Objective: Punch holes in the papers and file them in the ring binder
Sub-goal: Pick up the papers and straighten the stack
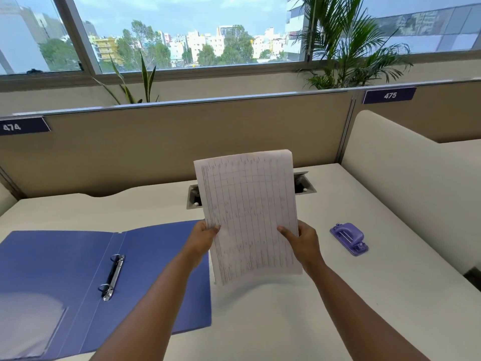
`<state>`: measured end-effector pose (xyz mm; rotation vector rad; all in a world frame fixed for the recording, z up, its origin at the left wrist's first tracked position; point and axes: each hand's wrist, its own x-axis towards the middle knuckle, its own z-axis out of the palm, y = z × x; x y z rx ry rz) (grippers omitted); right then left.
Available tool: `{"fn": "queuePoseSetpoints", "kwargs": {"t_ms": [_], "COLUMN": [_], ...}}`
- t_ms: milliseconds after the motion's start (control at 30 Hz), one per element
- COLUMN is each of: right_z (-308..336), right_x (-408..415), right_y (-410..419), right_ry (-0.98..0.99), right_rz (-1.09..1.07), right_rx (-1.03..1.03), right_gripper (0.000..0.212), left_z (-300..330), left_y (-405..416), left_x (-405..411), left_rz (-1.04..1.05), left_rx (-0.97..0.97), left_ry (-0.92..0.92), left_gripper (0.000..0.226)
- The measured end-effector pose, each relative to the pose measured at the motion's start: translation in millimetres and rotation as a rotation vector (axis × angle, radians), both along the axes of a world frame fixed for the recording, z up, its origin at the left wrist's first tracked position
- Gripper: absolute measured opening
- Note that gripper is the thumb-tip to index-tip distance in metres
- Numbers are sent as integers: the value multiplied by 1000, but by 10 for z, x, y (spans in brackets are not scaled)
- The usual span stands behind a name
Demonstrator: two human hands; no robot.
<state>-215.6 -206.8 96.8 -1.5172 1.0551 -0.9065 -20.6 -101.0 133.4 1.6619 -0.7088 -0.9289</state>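
white desk (286, 321) by window. both hands, left hand (201, 239) & right hand (303, 242), closed on papers (250, 214), held upright above desk. hole punch (349, 238) lies right, long axis near-far, nearer right hand; open ring binder (78, 269) left.

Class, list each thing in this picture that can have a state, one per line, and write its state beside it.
ring binder: open, flat on the desk.
binder rings: closed, nothing on them.
papers: held upright above the desk.
hole punch: on the desk, untouched.
left hand: gripping the papers' left edge.
right hand: gripping the papers' right edge.
desk cable hatch: lid open.
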Motion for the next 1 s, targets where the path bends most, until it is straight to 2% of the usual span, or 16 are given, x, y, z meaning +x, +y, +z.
{"fn": "queuePoseSetpoints", "kwargs": {"t_ms": [100,300,467,567,700,900,1000], "right_z": [-3,-135,-284,-414,-510,-624,-696], "right_x": [-103,-265,-326,-375,-432,-414,-401], "right_y": [-65,-175,-239,-282,-338,-359,-377], "right_ry": [22,59,140,205,321,524,666], "right_rz": [4,-53,-111,-149,-150,-156,-118], "right_rx": [56,184,221,232,188,118,101], "right_gripper": [18,24,16,27,17,45,46], "left_z": [-17,-122,-304,-435,-627,-919,-1007], "left_y": [-66,-213,-366,-470,-625,-744,-752], "left_x": [64,-20,-231,-355,-411,-429,-434], "left_rz": [4,-22,38,78,125,166,182], "left_rx": [50,100,65,84,142,247,281], "left_ry": [43,181,318,298,274,303,342], "left_gripper": [35,37,38,39,40,43,45]}}
